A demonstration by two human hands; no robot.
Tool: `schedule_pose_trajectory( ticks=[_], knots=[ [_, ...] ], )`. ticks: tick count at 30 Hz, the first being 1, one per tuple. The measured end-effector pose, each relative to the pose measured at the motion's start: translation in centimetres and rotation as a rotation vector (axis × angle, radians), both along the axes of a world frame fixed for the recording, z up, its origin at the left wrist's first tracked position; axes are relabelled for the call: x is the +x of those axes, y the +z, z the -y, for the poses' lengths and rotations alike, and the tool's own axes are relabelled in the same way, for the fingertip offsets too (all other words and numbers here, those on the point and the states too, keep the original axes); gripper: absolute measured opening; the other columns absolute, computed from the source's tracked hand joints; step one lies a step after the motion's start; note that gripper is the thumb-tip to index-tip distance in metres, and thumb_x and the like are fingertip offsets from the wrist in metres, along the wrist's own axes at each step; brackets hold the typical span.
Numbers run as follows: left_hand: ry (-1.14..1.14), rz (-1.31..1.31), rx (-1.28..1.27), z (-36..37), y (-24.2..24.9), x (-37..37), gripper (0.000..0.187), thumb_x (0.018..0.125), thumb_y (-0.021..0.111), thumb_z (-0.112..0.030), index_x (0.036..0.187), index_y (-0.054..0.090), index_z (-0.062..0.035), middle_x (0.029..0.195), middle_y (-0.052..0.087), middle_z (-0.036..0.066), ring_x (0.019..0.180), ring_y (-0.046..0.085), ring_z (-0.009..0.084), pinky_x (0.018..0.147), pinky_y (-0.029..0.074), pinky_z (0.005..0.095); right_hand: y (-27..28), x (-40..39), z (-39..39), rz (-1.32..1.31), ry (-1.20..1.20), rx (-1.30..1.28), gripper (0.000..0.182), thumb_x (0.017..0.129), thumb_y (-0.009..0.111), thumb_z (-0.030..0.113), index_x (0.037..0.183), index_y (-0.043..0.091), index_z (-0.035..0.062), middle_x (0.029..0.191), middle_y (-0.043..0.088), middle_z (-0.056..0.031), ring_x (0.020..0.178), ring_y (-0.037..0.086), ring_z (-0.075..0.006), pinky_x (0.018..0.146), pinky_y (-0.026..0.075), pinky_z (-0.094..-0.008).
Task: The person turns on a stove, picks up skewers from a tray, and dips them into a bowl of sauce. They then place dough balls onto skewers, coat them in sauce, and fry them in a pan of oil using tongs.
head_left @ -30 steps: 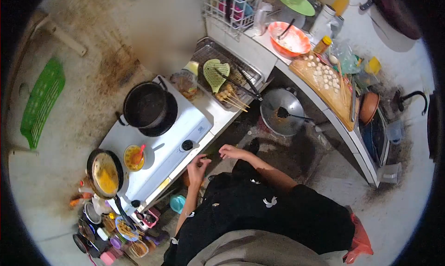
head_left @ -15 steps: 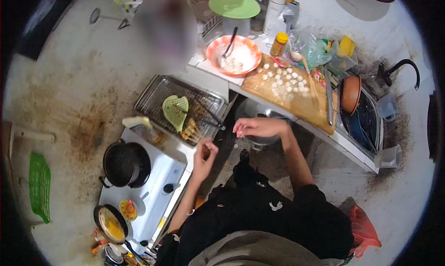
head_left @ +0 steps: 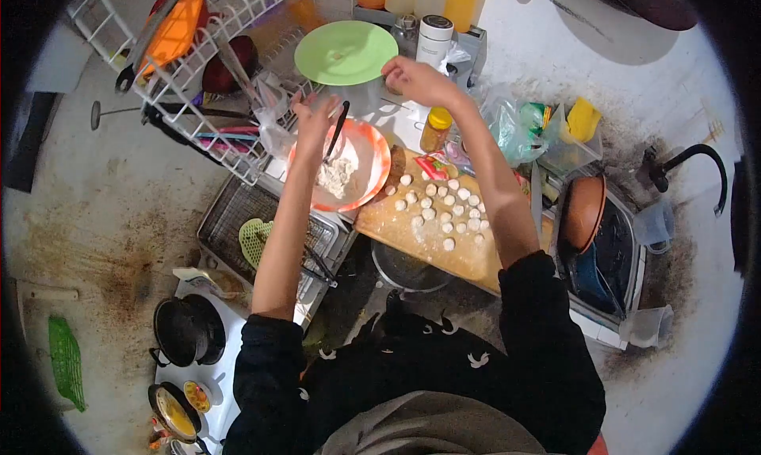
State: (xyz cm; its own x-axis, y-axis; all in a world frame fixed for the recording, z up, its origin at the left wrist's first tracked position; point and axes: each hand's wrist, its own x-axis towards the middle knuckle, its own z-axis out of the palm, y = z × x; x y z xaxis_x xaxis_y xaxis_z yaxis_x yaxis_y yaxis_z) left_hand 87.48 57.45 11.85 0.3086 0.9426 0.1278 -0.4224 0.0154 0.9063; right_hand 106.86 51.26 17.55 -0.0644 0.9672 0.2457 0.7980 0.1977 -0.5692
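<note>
Both hands have moved up from over the floor by the stove to the counter top. Left hand [head_left: 313, 114] now spread open, fingers apart, over the far rim of the orange bowl [head_left: 372, 158], gripping nothing. Right hand [head_left: 416, 78] loosely curled at the near edge of the green lid [head_left: 345, 52], fingertips on or just at its rim; cannot tell if it grips.

Orange bowl: round, orange rim, white inside, holds a mound of pale flour-like mix and a dark-handled spoon [head_left: 336, 130] leaning toward the left hand. Bowl sits just left of the wooden board [head_left: 412, 237], touching its corner. Board carries many small white dough balls [head_left: 444, 209], loosely scattered. Green lid lies flat on a clear container behind the bowl. White canister [head_left: 434, 39] right of the lid, yellow-capped jar [head_left: 435, 128] right of the bowl. Wire dish rack [head_left: 198, 74] left of the bowl. Black pot [head_left: 186, 330] far below the bowl, on the stove
</note>
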Motion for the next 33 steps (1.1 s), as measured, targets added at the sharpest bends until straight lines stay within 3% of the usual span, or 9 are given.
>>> schedule_pose_trajectory(
  ticks=[3, 5, 8, 11, 13, 16, 23, 25, 33],
  knots=[
    [-0.037, 0.009, -0.071, -2.8, -0.2, 1.4, 0.064, 0.078, 0.052, -0.009, 0.122, 0.006, 0.0006, 0.113, 0.036, 0.019, 0.086, 0.056, 0.0270, 0.073, 0.048, 0.0309, 0.8, 2.1, -2.2, 0.302, -0.347, 0.094, 0.024, 0.077, 0.042, 0.011, 0.098, 0.052, 0.0043, 0.092, 0.058, -0.0144, 0.086, 0.056, -0.0272, 0.076, 0.043, -0.0348],
    [-0.043, 0.025, -0.104, -3.9, -0.5, 2.1, 0.053, 0.079, 0.051, -0.009, 0.118, 0.016, 0.0026, 0.100, 0.048, 0.017, 0.074, 0.059, 0.0242, 0.066, 0.049, 0.0288, 1.4, 3.8, -3.2, 0.335, -0.345, -0.016, 0.025, 0.074, 0.043, 0.012, 0.094, 0.055, 0.0023, 0.093, 0.058, -0.0165, 0.087, 0.056, -0.0291, 0.075, 0.044, -0.0363],
    [-0.103, -0.011, -0.070, -5.4, -1.3, 3.0, 0.048, 0.079, 0.049, -0.008, 0.115, 0.020, 0.0031, 0.099, 0.049, 0.016, 0.072, 0.059, 0.0221, 0.064, 0.050, 0.0273, 0.2, 5.6, -4.5, 0.389, -0.329, -0.170, 0.028, 0.070, 0.046, 0.012, 0.091, 0.058, -0.0005, 0.095, 0.057, -0.0192, 0.087, 0.056, -0.0310, 0.074, 0.045, -0.0393],
    [-0.086, -0.019, -0.003, -5.8, -1.7, 3.6, 0.041, 0.079, 0.048, -0.005, 0.113, 0.026, 0.0020, 0.099, 0.049, 0.015, 0.071, 0.058, 0.0204, 0.064, 0.050, 0.0269, -1.3, 6.3, -5.9, 0.496, -0.190, -0.290, 0.030, 0.068, 0.045, 0.011, 0.092, 0.058, -0.0017, 0.091, 0.059, -0.0181, 0.084, 0.058, -0.0298, 0.071, 0.045, -0.0397],
    [-0.060, -0.022, 0.062, -6.1, -2.2, 3.8, 0.038, 0.079, 0.047, -0.004, 0.111, 0.028, 0.0013, 0.100, 0.048, 0.014, 0.073, 0.058, 0.0202, 0.065, 0.051, 0.0273, -1.3, 5.5, -6.1, 0.576, -0.048, -0.627, 0.032, 0.066, 0.044, 0.012, 0.090, 0.058, -0.0031, 0.091, 0.059, -0.0163, 0.083, 0.058, -0.0285, 0.068, 0.044, -0.0391],
    [-0.012, 0.036, 0.064, -6.1, -2.6, 3.9, 0.035, 0.078, 0.047, -0.003, 0.109, 0.032, 0.0004, 0.100, 0.046, 0.013, 0.078, 0.056, 0.0197, 0.065, 0.051, 0.0278, -6.8, 7.9, -10.4, 0.732, 0.153, -0.582, 0.032, 0.065, 0.044, 0.013, 0.088, 0.058, -0.0041, 0.090, 0.060, -0.0146, 0.080, 0.058, -0.0282, 0.065, 0.044, -0.0389],
    [0.083, 0.047, -0.020, -6.1, -1.9, 4.1, 0.036, 0.075, 0.048, -0.001, 0.107, 0.032, -0.0006, 0.098, 0.045, 0.011, 0.075, 0.055, 0.0196, 0.066, 0.052, 0.0307, -6.4, 7.9, -10.7, 0.508, 0.080, -0.424, 0.035, 0.068, 0.044, 0.017, 0.090, 0.057, -0.0062, 0.088, 0.060, -0.0167, 0.075, 0.057, -0.0272, 0.064, 0.044, -0.0379],
    [0.093, 0.062, -0.061, -5.9, -1.8, 4.1, 0.036, 0.075, 0.048, -0.001, 0.107, 0.032, -0.0007, 0.097, 0.044, 0.011, 0.074, 0.055, 0.0196, 0.065, 0.052, 0.0310, -7.0, 8.2, -11.4, 0.436, 0.214, -0.476, 0.037, 0.068, 0.044, 0.018, 0.092, 0.056, -0.0066, 0.087, 0.059, -0.0168, 0.073, 0.057, -0.0264, 0.064, 0.044, -0.0372],
    [0.067, 0.118, 0.009, -6.2, -2.4, 4.4, 0.037, 0.075, 0.048, 0.000, 0.108, 0.031, -0.0005, 0.099, 0.043, 0.010, 0.074, 0.055, 0.0206, 0.069, 0.052, 0.0323, -7.5, 5.7, -11.9, 0.421, 0.091, -0.684, 0.037, 0.068, 0.042, 0.017, 0.094, 0.055, -0.0056, 0.088, 0.059, -0.0145, 0.071, 0.057, -0.0246, 0.060, 0.044, -0.0357]
  ],
)
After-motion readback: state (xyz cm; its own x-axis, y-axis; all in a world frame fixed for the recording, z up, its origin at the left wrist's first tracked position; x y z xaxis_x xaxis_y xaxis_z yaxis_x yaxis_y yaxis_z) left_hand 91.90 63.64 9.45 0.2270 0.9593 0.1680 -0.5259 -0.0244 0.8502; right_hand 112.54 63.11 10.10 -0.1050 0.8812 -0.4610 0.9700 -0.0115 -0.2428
